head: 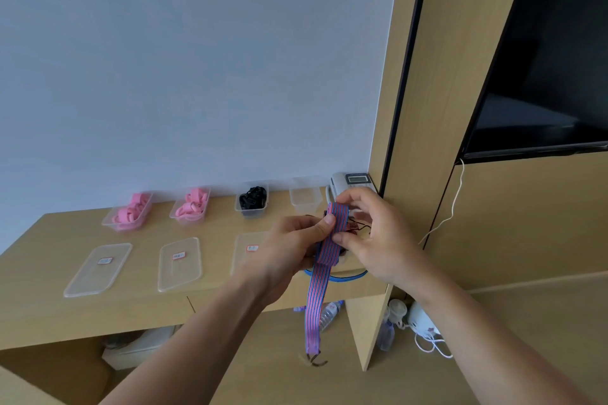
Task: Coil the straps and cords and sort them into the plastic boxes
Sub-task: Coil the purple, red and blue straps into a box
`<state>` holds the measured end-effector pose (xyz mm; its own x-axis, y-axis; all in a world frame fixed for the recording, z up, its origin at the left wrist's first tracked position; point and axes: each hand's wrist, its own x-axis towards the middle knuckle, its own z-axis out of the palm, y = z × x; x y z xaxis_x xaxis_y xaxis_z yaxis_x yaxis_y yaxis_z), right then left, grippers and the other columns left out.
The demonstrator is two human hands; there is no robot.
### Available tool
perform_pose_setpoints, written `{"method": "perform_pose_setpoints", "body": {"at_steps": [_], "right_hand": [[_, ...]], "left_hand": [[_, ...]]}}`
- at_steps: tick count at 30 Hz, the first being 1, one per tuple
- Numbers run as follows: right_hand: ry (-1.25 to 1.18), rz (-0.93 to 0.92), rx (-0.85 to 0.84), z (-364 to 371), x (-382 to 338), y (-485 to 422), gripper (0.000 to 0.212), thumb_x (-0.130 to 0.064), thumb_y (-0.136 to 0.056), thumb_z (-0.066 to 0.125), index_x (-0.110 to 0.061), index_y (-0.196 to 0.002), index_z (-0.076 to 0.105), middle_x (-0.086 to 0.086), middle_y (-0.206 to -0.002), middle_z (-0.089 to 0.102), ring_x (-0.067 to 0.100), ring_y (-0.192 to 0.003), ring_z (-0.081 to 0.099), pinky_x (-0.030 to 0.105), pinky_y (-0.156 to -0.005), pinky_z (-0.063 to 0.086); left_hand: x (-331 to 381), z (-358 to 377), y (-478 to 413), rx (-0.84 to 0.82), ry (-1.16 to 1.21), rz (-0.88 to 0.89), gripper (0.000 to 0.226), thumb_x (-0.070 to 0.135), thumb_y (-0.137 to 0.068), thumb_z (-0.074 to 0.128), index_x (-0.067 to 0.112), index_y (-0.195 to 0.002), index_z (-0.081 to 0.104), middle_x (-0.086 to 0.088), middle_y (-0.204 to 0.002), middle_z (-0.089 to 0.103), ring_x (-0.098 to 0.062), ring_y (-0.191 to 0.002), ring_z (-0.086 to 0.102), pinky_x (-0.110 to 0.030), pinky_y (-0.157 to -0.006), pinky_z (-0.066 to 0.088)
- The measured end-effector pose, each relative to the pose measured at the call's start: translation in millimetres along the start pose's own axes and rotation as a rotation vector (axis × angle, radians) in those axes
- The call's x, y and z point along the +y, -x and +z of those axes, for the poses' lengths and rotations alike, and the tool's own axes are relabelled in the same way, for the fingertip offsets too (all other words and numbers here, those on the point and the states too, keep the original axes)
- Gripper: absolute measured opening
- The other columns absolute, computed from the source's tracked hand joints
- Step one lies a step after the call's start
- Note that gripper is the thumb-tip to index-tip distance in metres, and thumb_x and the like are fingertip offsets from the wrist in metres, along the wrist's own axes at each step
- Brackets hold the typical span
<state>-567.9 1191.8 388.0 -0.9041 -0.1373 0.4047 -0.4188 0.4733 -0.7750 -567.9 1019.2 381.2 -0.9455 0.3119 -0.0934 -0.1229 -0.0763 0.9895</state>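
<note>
I have the striped strap [329, 240] between both hands, just in front of the telephone [353, 184]. My left hand [292, 240] presses its thumb onto the strap's face, with the fingers curled behind it. My right hand [371, 233] pinches the same strap, fingertips on the top of the fold and thumb lower down. Between the hands the strap is doubled over into a short flat loop. Its long tail hangs straight down in front of and below the telephone, ending in a frayed tip with dark loose threads.

The strap is flat woven webbing with narrow pink and blue stripes running lengthwise. A thin blue cord [348, 278] curves in front of the telephone, under my hands.

Left of the telephone runs a row of clear, thin-walled plastic boxes. The nearest is the empty box [305, 200], then the box of black cords [251, 212], then two boxes of pink coils [172, 214] [107, 220]. Further left and nearer me lie three flat clear lids [179, 276], each with a small label.

The telephone sits on a pale wood-grain desk [56, 240] against a plain white wall, with a dark screen [543, 59] up to its right.
</note>
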Motion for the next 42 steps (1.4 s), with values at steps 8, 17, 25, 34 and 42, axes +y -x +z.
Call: {"method": "perform_pose_setpoints", "body": {"at_steps": [8,17,25,34,42], "right_hand": [[0.117,-0.178,0.139,-4,-8,-6,0.054,0.002,-0.074,0.079,-0.016,-0.124,0.066,-0.007,-0.114,0.065,0.013,-0.101,0.065,0.039,-0.092,0.054],[0.256,-0.537,0.358,13,-2,8,0.040,0.013,-0.074,0.075,-0.003,-0.110,0.070,0.005,-0.111,0.068,0.019,-0.106,0.063,0.025,-0.097,0.049],[0.190,-0.703,0.297,32,13,27,0.014,-0.001,-0.088,0.073,0.001,-0.101,0.076,0.010,-0.111,0.071,0.023,-0.113,0.065,0.035,-0.098,0.051],[0.142,-0.542,0.285,26,10,23,0.014,-0.012,-0.077,0.083,-0.009,-0.089,0.076,-0.003,-0.095,0.072,0.013,-0.097,0.067,0.031,-0.085,0.054],[-0.195,0.117,-0.171,5,7,-2,0.048,-0.018,-0.077,0.079,-0.040,-0.116,0.061,-0.014,-0.111,0.070,0.004,-0.104,0.067,0.042,-0.099,0.052]], "left_hand": [[-4,4,2,0.010,0.027,-0.170,0.073,0.070,-0.081,0.063,0.003,-0.106,0.075,-0.025,-0.100,0.077,-0.037,-0.087,0.076,-0.046,-0.077,0.064],[-2,9,0,-0.023,0.243,-0.268,0.063,0.064,-0.090,0.057,0.007,-0.087,0.084,-0.020,-0.096,0.078,-0.030,-0.080,0.077,-0.040,-0.070,0.063],[-2,-2,-9,-0.003,0.328,-0.243,0.036,0.052,-0.086,0.069,0.018,-0.080,0.079,-0.002,-0.073,0.065,-0.017,-0.062,0.065,-0.032,-0.063,0.056],[-4,-11,-14,-0.005,0.161,-0.082,0.031,0.032,-0.091,0.071,0.003,-0.098,0.079,-0.015,-0.091,0.075,-0.027,-0.076,0.071,-0.042,-0.072,0.058],[-9,-11,-12,-0.088,0.078,-0.008,0.035,0.033,-0.093,0.067,0.008,-0.115,0.077,-0.021,-0.120,0.074,-0.035,-0.103,0.067,-0.068,-0.110,0.040]]}}
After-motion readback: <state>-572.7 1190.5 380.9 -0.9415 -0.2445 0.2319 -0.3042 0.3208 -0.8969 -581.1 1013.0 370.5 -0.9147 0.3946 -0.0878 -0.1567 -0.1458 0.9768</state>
